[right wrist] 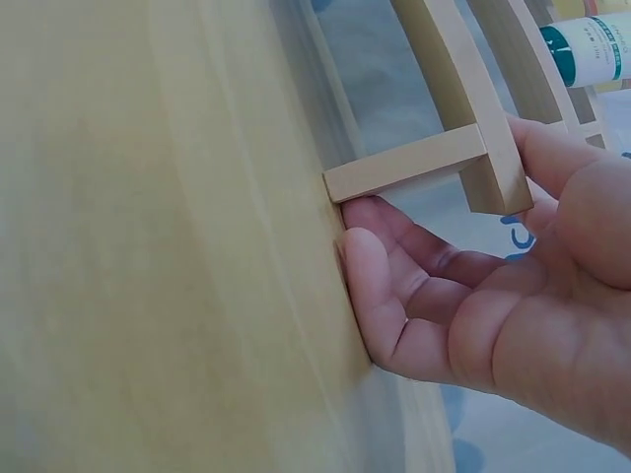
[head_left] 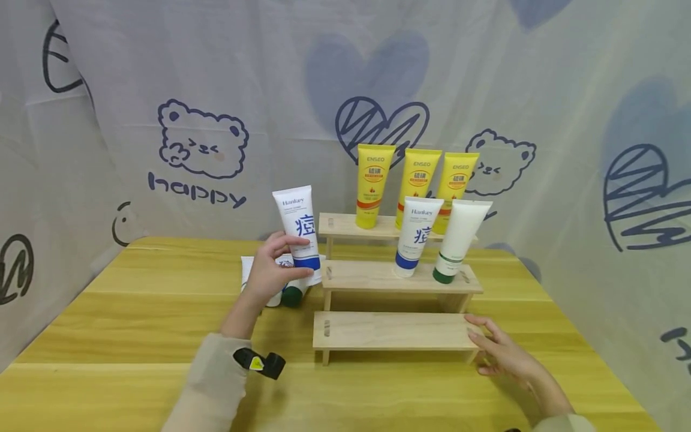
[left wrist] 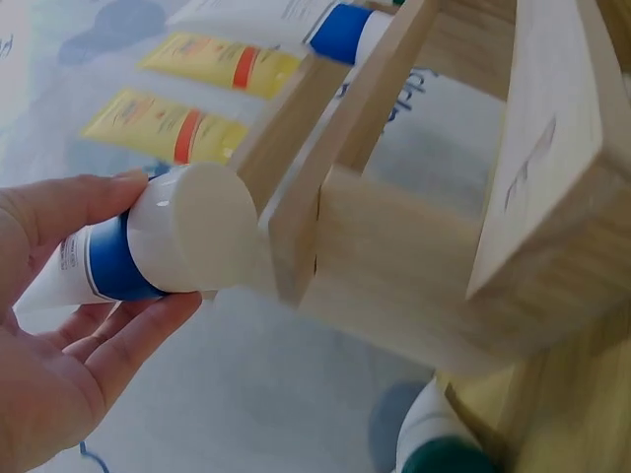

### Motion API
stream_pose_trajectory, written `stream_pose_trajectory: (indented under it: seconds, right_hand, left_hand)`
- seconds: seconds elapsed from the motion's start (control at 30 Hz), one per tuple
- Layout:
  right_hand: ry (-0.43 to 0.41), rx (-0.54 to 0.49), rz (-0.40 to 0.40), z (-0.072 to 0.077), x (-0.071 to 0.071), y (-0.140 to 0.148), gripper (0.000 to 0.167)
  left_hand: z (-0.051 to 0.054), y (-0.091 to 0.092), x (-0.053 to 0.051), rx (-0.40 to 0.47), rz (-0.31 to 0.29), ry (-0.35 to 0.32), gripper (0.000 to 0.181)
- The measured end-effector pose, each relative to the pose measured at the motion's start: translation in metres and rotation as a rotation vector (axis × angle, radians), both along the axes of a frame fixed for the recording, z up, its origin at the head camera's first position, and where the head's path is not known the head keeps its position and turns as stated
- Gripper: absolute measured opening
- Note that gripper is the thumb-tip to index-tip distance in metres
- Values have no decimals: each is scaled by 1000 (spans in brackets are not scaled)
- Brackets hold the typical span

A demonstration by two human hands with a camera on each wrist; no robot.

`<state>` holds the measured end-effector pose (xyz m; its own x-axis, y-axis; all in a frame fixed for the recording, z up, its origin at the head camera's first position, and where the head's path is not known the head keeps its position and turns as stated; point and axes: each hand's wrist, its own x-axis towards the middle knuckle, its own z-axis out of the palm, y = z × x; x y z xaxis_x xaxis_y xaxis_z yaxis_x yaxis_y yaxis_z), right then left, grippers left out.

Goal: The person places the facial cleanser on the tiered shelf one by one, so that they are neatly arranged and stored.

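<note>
My left hand pinches a white tube with a blue band between thumb and fingers, cap down, left of the wooden rack's middle tier. In the left wrist view its white cap faces the camera, near the rack's edge. My right hand touches the right end of the lowest tier; in the right wrist view the thumb lies against the board and the curled fingers are beside its leg. A blue-banded tube and a green-capped tube stand on the middle tier's right half.
Three yellow tubes stand on the top tier. On the wooden table, left of the rack and behind my left hand, lie several white tubes, one with a dark green cap. A patterned cloth hangs behind.
</note>
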<state>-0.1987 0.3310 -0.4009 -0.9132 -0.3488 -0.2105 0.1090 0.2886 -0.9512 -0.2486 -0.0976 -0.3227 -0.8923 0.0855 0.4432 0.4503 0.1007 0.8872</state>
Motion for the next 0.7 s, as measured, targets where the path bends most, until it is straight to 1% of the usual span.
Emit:
stream_pose_trajectory:
  seconds: [0.1, 0.33, 0.4, 0.5, 0.7]
  right_hand:
    - [-12, -5, -1, 0, -1, 1, 49]
    - [-21, -10, 9, 0, -2, 1, 51]
    - [-23, -10, 13, 0, -2, 1, 51]
    - [-24, -11, 13, 0, -2, 1, 51]
    - [-27, -14, 23, 0, -2, 1, 50]
  left_hand:
    - [0, 10, -1, -6, -8, 52, 39]
    - [0, 32, -3, -12, -36, 127, 36]
    - [2, 37, -3, -11, -51, 138, 35]
    - [2, 44, -7, -21, -59, 145, 35]
    - [3, 60, -16, -58, -50, 176, 35]
